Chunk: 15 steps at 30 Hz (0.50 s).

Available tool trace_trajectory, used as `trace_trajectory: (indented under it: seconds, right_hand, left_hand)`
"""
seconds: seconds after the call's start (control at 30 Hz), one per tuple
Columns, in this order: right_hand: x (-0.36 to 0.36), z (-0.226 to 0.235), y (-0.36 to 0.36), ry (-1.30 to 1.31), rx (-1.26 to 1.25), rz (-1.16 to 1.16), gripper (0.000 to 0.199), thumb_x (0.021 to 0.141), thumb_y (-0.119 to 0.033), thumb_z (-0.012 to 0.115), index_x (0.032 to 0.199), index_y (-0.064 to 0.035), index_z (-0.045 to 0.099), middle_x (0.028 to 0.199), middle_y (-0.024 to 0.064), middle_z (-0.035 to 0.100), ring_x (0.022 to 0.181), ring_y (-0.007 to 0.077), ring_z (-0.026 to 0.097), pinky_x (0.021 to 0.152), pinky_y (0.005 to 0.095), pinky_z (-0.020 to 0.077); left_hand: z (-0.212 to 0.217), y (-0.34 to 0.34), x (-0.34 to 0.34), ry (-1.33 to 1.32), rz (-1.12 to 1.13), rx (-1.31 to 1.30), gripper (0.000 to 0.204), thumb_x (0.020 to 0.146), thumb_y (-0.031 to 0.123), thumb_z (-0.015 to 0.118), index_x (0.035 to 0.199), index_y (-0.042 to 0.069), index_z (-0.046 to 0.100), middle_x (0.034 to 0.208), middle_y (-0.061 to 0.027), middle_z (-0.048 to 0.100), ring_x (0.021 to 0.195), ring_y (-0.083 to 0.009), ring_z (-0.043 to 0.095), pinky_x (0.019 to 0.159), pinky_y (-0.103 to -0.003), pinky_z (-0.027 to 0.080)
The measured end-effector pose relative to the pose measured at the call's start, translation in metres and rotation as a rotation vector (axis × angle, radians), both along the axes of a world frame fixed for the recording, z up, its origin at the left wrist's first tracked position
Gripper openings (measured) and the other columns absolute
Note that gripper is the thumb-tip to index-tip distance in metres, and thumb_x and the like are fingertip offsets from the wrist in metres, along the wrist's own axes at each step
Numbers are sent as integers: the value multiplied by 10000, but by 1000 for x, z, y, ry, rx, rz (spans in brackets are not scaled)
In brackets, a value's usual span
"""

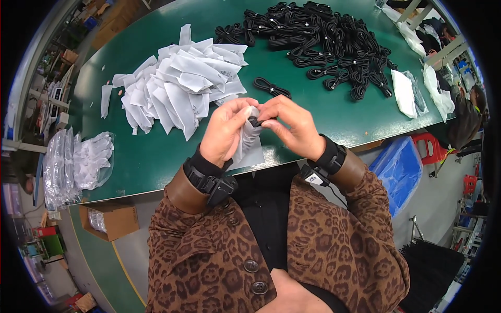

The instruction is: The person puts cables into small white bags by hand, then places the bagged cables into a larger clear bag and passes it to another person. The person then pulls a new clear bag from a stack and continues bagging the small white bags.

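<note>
On the green counter [156, 156], at 9 o'clock, lie two clear packs of bags [78, 161]. At 11 o'clock sits one loose heap of white bags [177, 83], too many to count. At centre the left hand [225, 131] pinches one white bag [249, 140], and the right hand [292, 125] grips a black cable [255, 121] at the bag's mouth. One single coiled cable [271, 87] lies just above the hands. At 1 o'clock a large pile of cables [329, 41] is spread out, uncountable. At 4 o'clock stands one blue bin [399, 169].
</note>
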State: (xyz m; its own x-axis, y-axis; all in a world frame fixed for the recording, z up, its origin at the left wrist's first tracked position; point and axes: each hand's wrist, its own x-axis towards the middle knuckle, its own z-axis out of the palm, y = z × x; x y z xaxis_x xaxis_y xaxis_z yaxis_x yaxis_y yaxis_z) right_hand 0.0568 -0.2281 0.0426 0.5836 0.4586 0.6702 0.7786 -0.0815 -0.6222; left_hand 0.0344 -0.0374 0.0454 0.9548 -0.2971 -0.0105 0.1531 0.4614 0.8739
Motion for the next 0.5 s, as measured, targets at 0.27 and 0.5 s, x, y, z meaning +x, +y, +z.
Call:
trace_trajectory:
  seconds: [0.27,0.5]
  right_hand:
    - [-1,9,4,6,-54,61,185,812,41,681,991,-5,663,930,103,612,870,235,624,715,315,525]
    - [10,3,-7,51,-26,86,229,799,31,694,1021,-25,684,939,99,601,870,213,612,721,310,519]
  left_hand:
    - [-14,1,3,22,53,-2,248,970,129,550,1128,-62,554,1077,-106,614,986,-138,581,921,-267,442]
    - [7,4,5,70,-39,-37,276,978,159,537,1139,-64,562,1081,-111,616,994,-161,601,910,-294,468]
